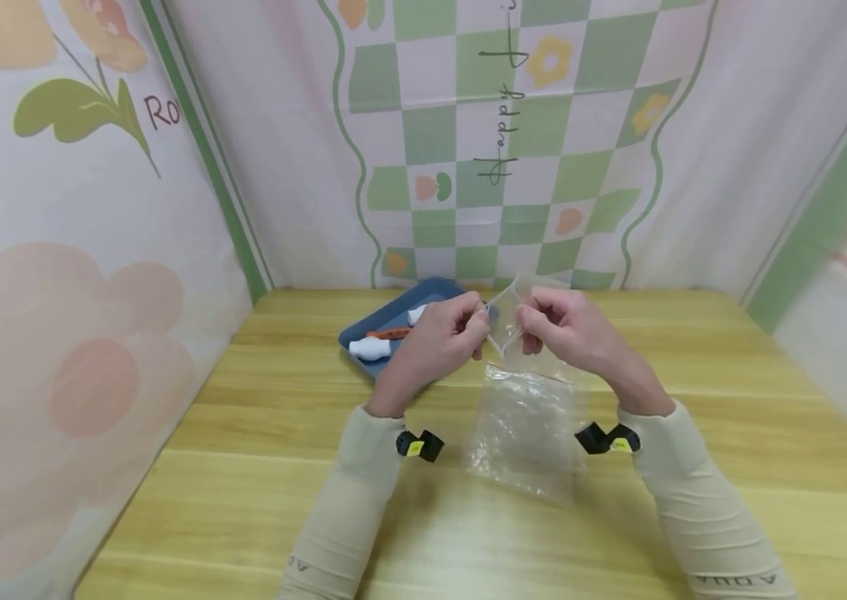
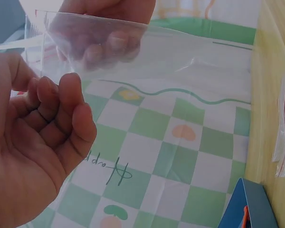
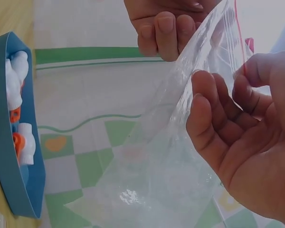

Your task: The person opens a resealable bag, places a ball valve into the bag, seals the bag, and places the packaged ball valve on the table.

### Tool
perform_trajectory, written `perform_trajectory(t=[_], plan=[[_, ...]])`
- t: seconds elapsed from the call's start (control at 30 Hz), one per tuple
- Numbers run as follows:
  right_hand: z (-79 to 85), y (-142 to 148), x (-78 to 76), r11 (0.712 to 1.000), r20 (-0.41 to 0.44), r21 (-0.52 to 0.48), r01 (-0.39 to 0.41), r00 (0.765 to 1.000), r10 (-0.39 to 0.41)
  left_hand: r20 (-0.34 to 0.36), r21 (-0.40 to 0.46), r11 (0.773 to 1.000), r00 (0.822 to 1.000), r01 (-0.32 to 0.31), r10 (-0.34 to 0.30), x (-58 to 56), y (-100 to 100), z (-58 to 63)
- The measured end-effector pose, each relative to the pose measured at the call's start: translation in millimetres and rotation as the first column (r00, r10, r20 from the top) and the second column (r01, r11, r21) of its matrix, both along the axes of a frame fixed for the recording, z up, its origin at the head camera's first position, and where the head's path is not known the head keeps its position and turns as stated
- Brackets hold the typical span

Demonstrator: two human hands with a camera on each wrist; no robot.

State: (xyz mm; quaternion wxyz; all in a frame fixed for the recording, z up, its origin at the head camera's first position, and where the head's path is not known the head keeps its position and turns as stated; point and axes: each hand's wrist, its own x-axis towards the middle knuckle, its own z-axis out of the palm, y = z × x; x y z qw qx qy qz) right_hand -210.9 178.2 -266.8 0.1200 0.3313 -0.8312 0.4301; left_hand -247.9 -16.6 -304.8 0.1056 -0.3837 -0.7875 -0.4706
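The left hand (image 1: 444,337) and right hand (image 1: 572,329) each pinch an edge of a thin clear bag (image 3: 161,161), which hangs from the grip just beyond the fingers. Its mouth is drawn apart between them, so opening looks at least partly done; nothing shows inside, though glare makes that hard to confirm. White pipe fittings (image 1: 369,348) with orange handles (image 1: 389,334) lie unbagged in a blue tray (image 1: 423,293) left of the grip. Another clear bag (image 1: 524,429) lies flat, nearer the body, unused.
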Motion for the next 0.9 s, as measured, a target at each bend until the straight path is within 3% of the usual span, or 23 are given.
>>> perform_trajectory(t=[0.13, 0.33, 0.7, 0.9], plan=[[2.6, -0.6, 1.9, 0.998, -0.028, 0.026, 0.053, 0.998, -0.052, -0.010, -0.045, 0.999, 1.000, -0.023, 0.022, -1.3, -2.6, 1.5], [1.6, 1.7, -0.6, 0.997, -0.099, 0.023, 0.073, 0.993, -0.070, -0.021, -0.059, 0.994, 0.996, -0.087, 0.086, -2.6, -9.7, 1.8], [-18.1, 19.8, -22.2, 0.992, -0.088, 0.035, 0.122, 0.989, -0.119, 0.037, -0.076, 0.990, 0.992, -0.119, 0.122, -5.7, -25.5, 2.7], [-18.0, 24.8, -24.8, 0.990, -0.052, 0.044, 0.138, 0.989, -0.135, 0.021, -0.091, 0.986, 0.990, -0.140, 0.143, -7.0, -30.0, 5.0]])
